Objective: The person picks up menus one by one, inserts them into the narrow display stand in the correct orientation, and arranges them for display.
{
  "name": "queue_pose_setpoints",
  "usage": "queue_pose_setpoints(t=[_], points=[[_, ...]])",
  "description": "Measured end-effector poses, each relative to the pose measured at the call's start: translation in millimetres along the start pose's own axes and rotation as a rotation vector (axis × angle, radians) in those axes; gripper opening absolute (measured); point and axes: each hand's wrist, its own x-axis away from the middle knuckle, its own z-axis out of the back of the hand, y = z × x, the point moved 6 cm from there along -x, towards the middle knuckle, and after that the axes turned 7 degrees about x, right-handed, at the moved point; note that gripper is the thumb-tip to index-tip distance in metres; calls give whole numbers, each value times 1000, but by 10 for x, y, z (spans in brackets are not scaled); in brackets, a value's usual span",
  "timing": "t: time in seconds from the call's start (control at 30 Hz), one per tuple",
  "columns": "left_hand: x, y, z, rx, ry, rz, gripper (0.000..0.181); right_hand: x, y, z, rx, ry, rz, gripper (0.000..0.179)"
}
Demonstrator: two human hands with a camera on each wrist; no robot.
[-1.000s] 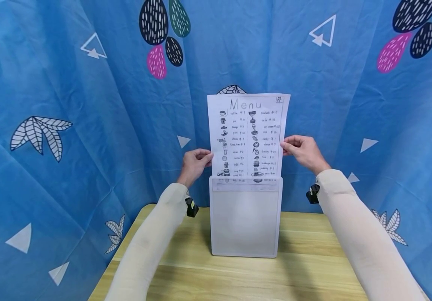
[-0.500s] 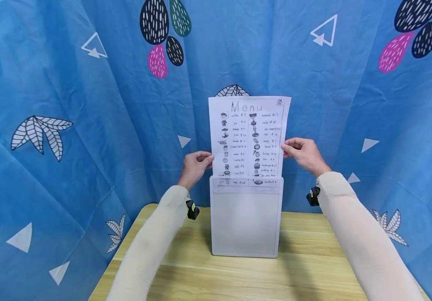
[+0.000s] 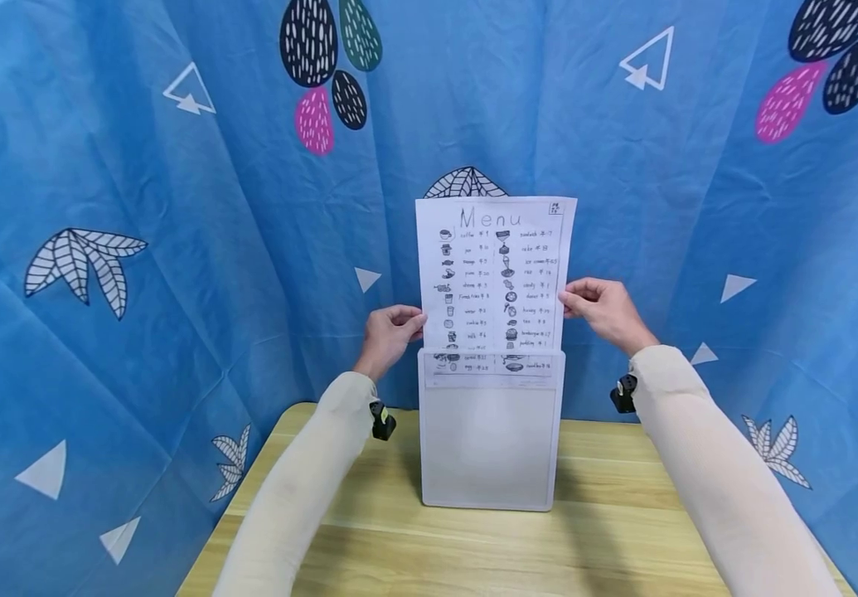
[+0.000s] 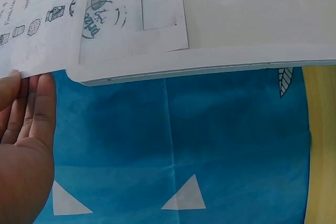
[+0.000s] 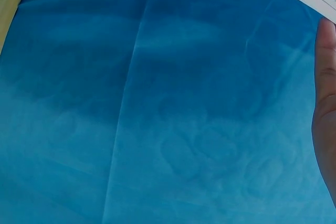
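A white paper menu [image 3: 494, 282] with handwritten words and small drawings stands upright in the head view. Its bottom strip is inside a clear, white-edged sign holder [image 3: 490, 448] that stands on the table. My left hand [image 3: 390, 338] pinches the sheet's left edge between thumb and fingers, just above the holder's top corner. On the opposite edge, my right hand [image 3: 608, 311] pinches the paper a little higher up. In the left wrist view, the menu's lower corner [image 4: 157, 35] shows through the holder's clear front. The right wrist view catches only part of the right hand [image 5: 326, 98].
The holder rests on a light wood-grain table [image 3: 369, 531]. Close behind it hangs a blue patterned curtain [image 3: 458, 91], which also runs along the left and right sides. A small black camera [image 3: 381, 420] is strapped to the left wrist, another [image 3: 623, 393] to the right.
Both hands have moved slightly downward with the menu, and its lower edge has slid a little deeper into the sign holder. The holder stays in place.
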Motion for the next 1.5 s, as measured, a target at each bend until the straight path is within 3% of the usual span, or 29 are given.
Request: queue_pose_setpoints(t=[0.23, 0.47, 0.6, 1.03, 1.5], points=[[-22, 65, -6, -9, -24, 11, 19, 16, 19, 2, 10, 0, 7, 35], [-125, 343, 8, -29, 2, -35, 21, 23, 19, -19, 8, -19, 0, 34], [-145, 413, 16, -34, 8, -31, 20, 20, -16, 0, 7, -30, -6, 37], [-126, 350, -6, -44, 12, -12, 20, 6, -63, 69, 16, 39, 1, 37], [-107, 294, -3, -52, 24, -23, 17, 15, -31, 32, 16, 41, 34, 37]])
